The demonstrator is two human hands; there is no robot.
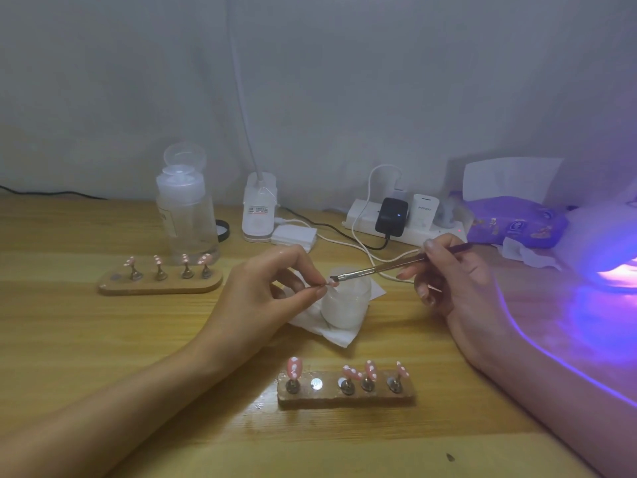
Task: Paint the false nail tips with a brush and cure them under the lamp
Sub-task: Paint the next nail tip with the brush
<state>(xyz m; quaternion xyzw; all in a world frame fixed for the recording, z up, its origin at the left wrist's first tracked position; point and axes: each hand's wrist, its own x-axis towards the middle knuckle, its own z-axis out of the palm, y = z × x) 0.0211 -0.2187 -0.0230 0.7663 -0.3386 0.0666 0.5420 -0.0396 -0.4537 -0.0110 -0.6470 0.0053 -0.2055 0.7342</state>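
My left hand (272,291) pinches a small nail tip on its holder (331,282) above a white jar (344,307). My right hand (455,281) grips a thin brush (379,269); its dark bristles touch that tip. Near me a wooden stand (346,391) carries several pink nail tips with white dots (294,369), and one of its metal spots is bare. A second, rounded stand (162,281) at the left holds several more pink tips. The curing lamp (610,250) glows violet at the right edge.
A clear pump bottle (186,208) stands behind the left stand. A white desk-lamp base (258,215), a power strip with plugs (396,219) and cables, and a purple tissue pack (510,222) line the back. White tissue (331,332) lies under the jar.
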